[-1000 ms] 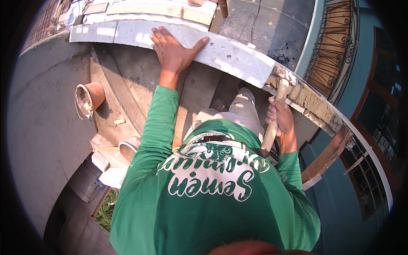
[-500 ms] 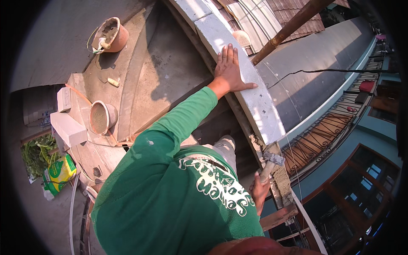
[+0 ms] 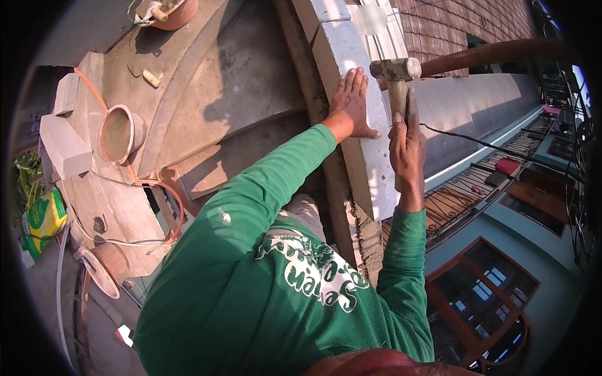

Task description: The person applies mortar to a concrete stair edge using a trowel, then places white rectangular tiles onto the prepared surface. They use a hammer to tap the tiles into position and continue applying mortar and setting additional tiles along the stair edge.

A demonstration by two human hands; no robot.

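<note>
While my left hand (image 3: pixel 352 103) lies flat on the pale grey block (image 3: pixel 367 172), fingers spread and thumb out to the side, it clasps nothing and simply rests against the top face. My right hand (image 3: pixel 407 144), just to the right of the block, is wrapped round the wooden handle of a hammer (image 3: pixel 395 69), one finger lying straight along the wood. The hammer's stubby head shows beside the block's right edge, near my left fingertips; I can't tell how high it hangs or whether it touches.

I'd expect most of the hammer's weight in that head, with a stiff, dry handle that shouldn't slip. Gripping near the head should give me control; a lower hold would suit a fuller swing.

The block looks rigid but chalky, probably light for its bulk and apt to chip at the corners. I'd take it by its long sides, clear of the end edges, and keep my palm broad so the dusty face doesn't slide. Rough mortar (image 3: pixel 368 244) shows beyond the block's near end, and a second block (image 3: pixel 320 10) sits at its far end.
</note>
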